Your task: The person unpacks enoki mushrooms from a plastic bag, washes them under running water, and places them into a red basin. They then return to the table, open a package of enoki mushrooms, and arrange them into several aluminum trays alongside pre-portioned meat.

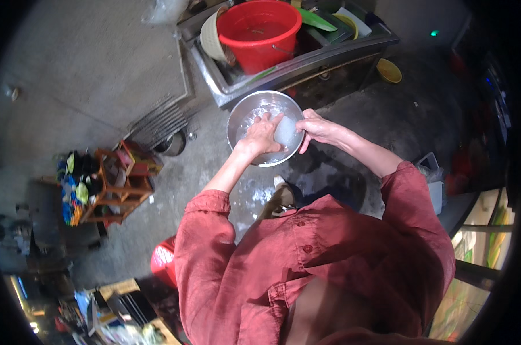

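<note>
A round stainless-steel bowl (237,126) is held tilted in front of my body, close to the near edge of the sink unit. My right hand (321,128) grips its rim on the right side, thumb at the edge. Inside the bowl my left hand (262,134) reaches down with its fingers spread; no held thing shows. Clear, glinting water (267,110) shows past its fingertips. Between the two hands lies a whitish translucent patch (287,129) in the bowl; whether it is foam, water or a solid thing I cannot tell.
Beyond the bowl, a red plastic bucket (260,56) and a cream basket (211,39) stand in a steel sink (217,88). A floor grate (159,123) and a wooden shelf rack (126,189) are at left. A yellow basin (389,71) sits at right. The concrete floor (217,168) looks wet.
</note>
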Action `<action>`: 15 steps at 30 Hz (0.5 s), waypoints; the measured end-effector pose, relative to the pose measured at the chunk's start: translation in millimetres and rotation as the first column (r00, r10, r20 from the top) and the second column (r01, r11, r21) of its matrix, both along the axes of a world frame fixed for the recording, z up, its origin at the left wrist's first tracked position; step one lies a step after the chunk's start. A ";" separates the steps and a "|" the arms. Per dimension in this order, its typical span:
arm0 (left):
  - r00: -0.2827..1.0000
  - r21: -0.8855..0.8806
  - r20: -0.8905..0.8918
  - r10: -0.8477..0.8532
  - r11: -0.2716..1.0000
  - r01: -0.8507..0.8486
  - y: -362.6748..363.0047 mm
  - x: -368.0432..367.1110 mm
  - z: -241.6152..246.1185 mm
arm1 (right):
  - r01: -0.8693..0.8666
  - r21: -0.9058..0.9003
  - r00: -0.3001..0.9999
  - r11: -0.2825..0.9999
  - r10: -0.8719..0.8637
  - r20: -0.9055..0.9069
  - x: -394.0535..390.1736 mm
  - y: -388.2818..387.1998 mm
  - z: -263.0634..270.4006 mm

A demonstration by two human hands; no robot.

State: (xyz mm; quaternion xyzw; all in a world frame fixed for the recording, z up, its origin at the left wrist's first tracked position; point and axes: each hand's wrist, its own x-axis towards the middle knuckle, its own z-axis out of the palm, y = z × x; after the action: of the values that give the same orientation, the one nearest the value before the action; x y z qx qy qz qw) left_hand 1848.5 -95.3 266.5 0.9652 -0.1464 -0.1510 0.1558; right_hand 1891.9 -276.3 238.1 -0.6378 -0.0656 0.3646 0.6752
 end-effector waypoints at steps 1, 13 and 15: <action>0.998 -0.028 -0.030 -0.056 0.998 0.055 -2.5 20.5 5.7 | -0.008 0.055 1.000 0.998 0.007 0.008 14.4 -7.0 6.5; 0.967 0.045 0.051 -0.251 0.967 0.249 -17.9 217.6 40.8 | 0.158 0.085 0.987 0.984 -0.161 0.030 174.2 -31.0 59.9; 0.972 0.047 0.002 -0.233 0.971 0.233 -20.7 251.4 36.6 | 0.186 0.078 0.982 0.980 -0.188 0.021 208.0 -32.8 62.7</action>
State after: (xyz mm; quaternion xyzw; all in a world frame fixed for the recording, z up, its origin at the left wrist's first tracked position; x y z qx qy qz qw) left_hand 2099.9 -116.0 303.2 0.9453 -0.2555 -0.1680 0.1137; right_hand 2100.0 -309.1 300.8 -0.6203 -0.0289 0.2878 0.7291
